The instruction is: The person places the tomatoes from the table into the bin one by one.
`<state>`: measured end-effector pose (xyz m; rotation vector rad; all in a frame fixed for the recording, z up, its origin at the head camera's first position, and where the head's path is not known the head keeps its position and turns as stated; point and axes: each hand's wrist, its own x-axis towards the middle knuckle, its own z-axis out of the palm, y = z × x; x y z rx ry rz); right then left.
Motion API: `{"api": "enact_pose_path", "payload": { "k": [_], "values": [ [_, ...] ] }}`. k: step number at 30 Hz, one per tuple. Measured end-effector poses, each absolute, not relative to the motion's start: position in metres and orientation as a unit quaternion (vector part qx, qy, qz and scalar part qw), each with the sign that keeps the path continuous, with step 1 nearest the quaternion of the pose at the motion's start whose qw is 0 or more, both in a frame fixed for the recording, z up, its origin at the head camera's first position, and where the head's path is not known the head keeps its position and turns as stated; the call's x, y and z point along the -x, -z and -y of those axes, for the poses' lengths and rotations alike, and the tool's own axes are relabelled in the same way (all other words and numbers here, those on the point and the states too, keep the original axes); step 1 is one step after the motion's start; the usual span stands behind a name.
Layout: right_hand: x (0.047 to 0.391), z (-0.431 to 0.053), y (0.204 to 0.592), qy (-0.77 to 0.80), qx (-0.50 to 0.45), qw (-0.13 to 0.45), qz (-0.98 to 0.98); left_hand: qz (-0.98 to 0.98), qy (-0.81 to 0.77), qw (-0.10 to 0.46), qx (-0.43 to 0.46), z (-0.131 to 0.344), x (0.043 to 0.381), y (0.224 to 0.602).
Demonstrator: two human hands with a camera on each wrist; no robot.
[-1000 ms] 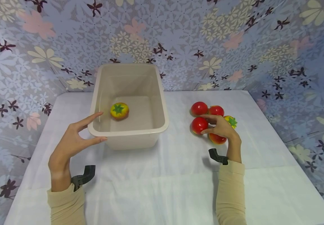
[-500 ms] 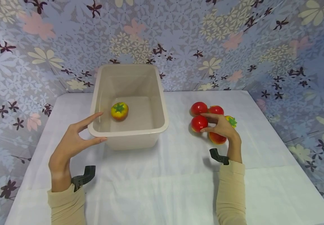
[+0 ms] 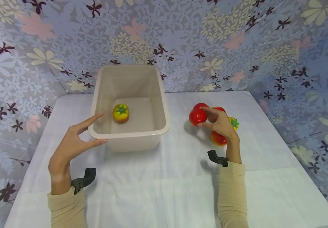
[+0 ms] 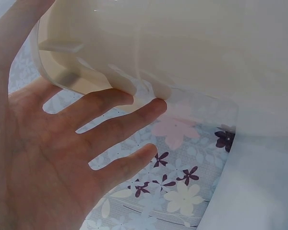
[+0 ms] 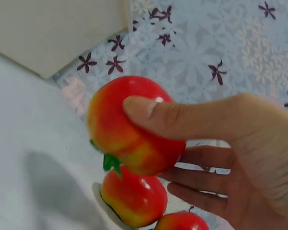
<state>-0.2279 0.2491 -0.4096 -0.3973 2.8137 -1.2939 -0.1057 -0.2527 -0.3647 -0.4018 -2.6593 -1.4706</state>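
My right hand (image 3: 222,125) pinches a shiny red tomato (image 3: 197,118) between thumb and fingers. The right wrist view shows its yellowish lower side and green leafy top (image 5: 112,162) turned downward, with a shadow on the cloth apart from it. Other tomatoes lie close by, one behind (image 3: 200,105), one in front (image 3: 218,139) and one with a yellow, green-starred top (image 3: 234,123) to the right. My left hand (image 3: 72,142) is at the near left corner of a beige plastic bin (image 3: 135,134), fingers spread and nearly straight, fingertips (image 4: 156,106) right at its wall.
Inside the bin sits one yellow-orange tomato (image 3: 121,113) with a green star top. A white cloth (image 3: 164,190) covers the table. Flower-patterned fabric (image 3: 186,41) stands behind and at both sides. Black camera mounts (image 3: 217,158) sit on both wrists.
My right hand has raised the red tomato and moved it slightly left and away, from beside the front tomato to overlapping the back one. The left hand stays at the bin.
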Motion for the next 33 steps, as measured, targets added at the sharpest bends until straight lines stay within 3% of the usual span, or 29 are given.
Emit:
{"api": "enact_pose_path", "payload": {
  "k": [8,19,33],
  "values": [
    [0.229,-0.234,0.402,0.444,0.16,-0.042,-0.881,0.868,0.481,0.028,0.119,0.252,0.104,0.364],
    [0.226,-0.207,0.392,0.486,0.167,-0.063,-0.856,0.87,0.48,0.022,0.113,0.251,0.103,0.364],
    [0.198,-0.166,0.354,0.523,0.161,-0.122,-0.828,0.871,0.477,0.018,0.116,0.251,0.104,0.362]
  ]
}}
